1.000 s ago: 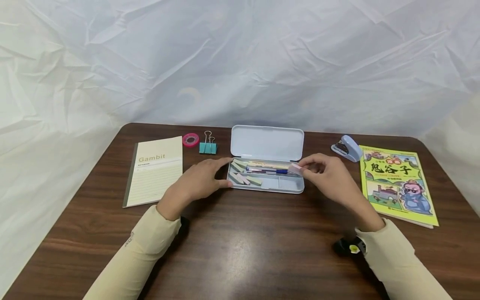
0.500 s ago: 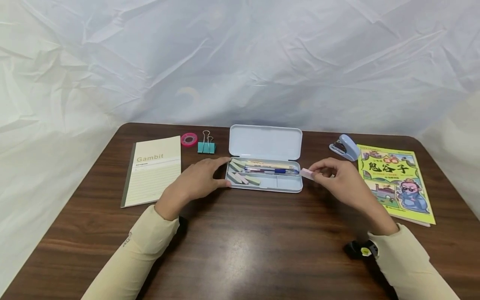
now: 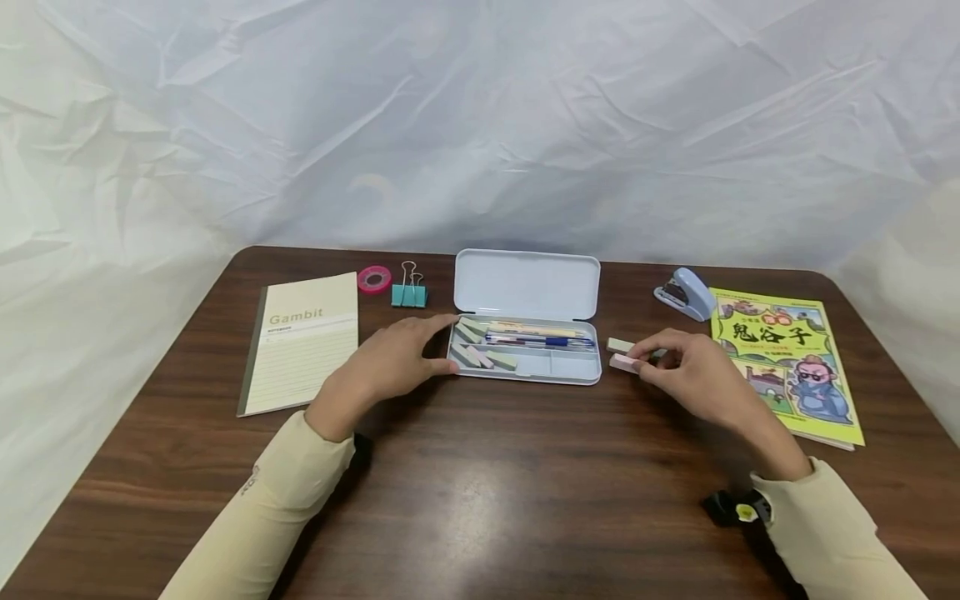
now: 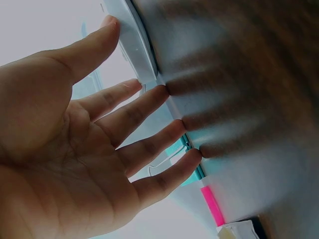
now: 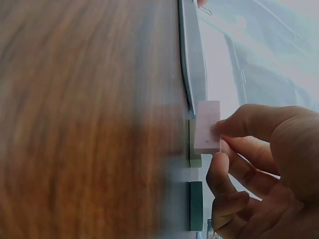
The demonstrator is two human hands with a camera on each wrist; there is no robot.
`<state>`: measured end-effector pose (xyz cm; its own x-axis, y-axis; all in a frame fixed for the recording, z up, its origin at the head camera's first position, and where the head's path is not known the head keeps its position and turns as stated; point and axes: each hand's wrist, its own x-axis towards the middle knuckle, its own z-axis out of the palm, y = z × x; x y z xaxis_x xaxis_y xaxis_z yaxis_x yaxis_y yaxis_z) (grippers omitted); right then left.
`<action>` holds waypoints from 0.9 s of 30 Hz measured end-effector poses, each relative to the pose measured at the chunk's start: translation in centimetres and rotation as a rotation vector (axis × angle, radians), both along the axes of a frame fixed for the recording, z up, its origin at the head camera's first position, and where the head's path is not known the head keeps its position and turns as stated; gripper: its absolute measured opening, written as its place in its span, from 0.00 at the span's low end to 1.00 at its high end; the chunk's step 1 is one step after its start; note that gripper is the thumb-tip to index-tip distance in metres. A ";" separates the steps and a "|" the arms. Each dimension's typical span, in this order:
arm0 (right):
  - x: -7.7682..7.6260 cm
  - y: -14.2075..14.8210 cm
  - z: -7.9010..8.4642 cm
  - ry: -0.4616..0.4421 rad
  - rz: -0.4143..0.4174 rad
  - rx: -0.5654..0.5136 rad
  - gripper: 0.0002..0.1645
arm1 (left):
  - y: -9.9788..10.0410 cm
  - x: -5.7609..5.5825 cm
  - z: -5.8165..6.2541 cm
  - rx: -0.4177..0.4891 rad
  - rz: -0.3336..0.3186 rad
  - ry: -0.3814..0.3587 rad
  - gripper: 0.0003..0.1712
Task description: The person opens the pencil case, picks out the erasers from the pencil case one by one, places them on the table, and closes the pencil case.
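My right hand [image 3: 693,375] pinches a small pink eraser [image 3: 624,362] between thumb and fingers, just right of the pencil case. Beside it lies a pale green eraser [image 3: 618,344]; the right wrist view also shows a dark green eraser [image 5: 196,205], mostly hidden by the hand in the head view. The light blue pencil case [image 3: 577,367] stands with its lid raised. Inside it are several green and pink erasers [image 3: 501,360] at the left and a blue pen [image 3: 557,342] among other pens. My left hand [image 3: 386,362], fingers extended, touches the case's left end with thumb and forefinger.
Left of the case are a Gambit notebook [image 3: 303,342], a pink tape roll [image 3: 374,279] and a teal binder clip [image 3: 408,295]. A light blue stapler [image 3: 690,294] and a yellow comic book [image 3: 787,358] lie at the right. A white sheet [image 3: 480,125] hangs behind the table.
My right hand has carried the pink eraser from over the case's right end out to the right and down toward the table. The left hand stays at the case.
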<state>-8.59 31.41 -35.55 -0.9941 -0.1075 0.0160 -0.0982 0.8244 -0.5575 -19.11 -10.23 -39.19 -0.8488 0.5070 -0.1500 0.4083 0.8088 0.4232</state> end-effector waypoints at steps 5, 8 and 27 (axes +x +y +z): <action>-0.1 -0.2 -0.1 -0.005 0.029 0.015 0.07 | 0.0 0.5 0.7 -0.001 0.007 -0.009 0.50; -0.1 -0.2 -0.2 -0.005 0.035 0.020 0.06 | 0.3 1.2 1.9 -0.021 0.001 -0.002 0.48; 0.0 -0.1 -0.3 -0.058 0.015 -0.011 0.05 | 0.2 0.7 1.1 -0.002 0.008 -0.010 0.50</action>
